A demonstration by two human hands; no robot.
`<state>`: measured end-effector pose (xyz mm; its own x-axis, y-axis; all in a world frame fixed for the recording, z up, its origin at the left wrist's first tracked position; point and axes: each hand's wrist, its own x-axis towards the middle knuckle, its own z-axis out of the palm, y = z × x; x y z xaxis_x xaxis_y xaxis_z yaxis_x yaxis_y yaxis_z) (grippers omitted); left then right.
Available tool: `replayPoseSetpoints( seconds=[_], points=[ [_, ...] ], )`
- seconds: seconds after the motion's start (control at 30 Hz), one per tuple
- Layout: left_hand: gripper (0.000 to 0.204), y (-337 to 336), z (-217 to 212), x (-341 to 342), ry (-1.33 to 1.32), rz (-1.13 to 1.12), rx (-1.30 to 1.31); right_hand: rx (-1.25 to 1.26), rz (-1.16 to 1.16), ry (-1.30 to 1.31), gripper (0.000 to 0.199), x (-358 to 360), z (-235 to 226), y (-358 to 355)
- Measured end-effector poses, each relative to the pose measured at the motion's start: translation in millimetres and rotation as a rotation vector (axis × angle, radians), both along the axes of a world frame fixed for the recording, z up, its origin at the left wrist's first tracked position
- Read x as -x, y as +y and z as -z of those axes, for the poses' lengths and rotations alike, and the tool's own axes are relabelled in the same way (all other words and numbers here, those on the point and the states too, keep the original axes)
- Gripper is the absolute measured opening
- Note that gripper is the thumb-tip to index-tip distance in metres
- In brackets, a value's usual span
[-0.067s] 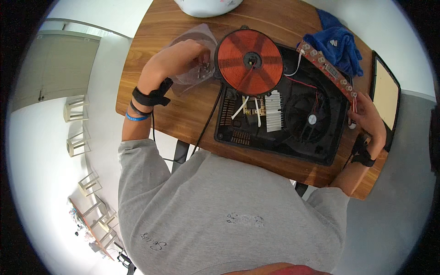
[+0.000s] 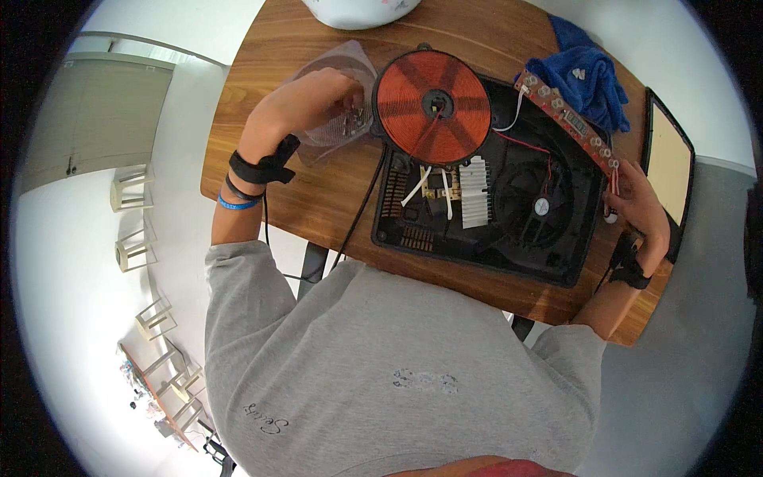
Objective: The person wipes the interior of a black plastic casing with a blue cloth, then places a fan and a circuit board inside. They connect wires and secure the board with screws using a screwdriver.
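Left hand (image 2: pixel 327 94) over clear tray (image 2: pixel 324 137), right hand (image 2: pixel 640 205) at circuit board (image 2: pixel 571 118); fingers' grips unclear; tug could strain white wire (image 2: pixel 520 103).

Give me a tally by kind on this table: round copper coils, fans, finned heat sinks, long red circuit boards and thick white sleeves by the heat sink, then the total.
Round copper coil: 1
Fan: 1
Finned heat sink: 1
Long red circuit board: 1
Thick white sleeves: 2
Total: 6
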<state>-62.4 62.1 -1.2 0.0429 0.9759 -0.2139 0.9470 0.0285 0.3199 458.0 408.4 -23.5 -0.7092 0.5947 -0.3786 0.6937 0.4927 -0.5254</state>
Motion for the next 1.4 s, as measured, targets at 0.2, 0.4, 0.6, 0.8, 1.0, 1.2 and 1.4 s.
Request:
replayPoseSetpoints(
  seconds=[0.2,0.4,0.6,0.8,1.0,1.2,1.4],
  points=[
    [0.011,-6,13,14,0.008,0.076,-0.077,-0.067,-0.078,0.021,0.073,-2,4,2],
    [0.006,-9,3,5,0.003,0.017,-0.09,0.013,-0.023,0.047,0.073,1,0,-2],
    [0.007,-9,-2,0,-0.042,0.016,-0.087,-0.026,-0.014,-0.022,0.072,5,-5,-5],
    [0.026,-8,-4,-7,-0.132,-0.002,-0.154,-0.028,-0.041,0.056,0.074,-5,6,1],
    [0.038,-11,-6,-11,-0.125,-0.035,-0.172,-0.009,-0.029,0.016,0.074,3,-5,-6],
    [0.031,-12,-11,-9,-0.112,-0.057,-0.128,0.04,-0.02,0.046,0.076,-2,2,0],
    [0.01,-24,-42,-31,0.027,-0.109,-0.177,-0.142,-0.052,-0.023,0.078,-9,6,-1]
  ],
)
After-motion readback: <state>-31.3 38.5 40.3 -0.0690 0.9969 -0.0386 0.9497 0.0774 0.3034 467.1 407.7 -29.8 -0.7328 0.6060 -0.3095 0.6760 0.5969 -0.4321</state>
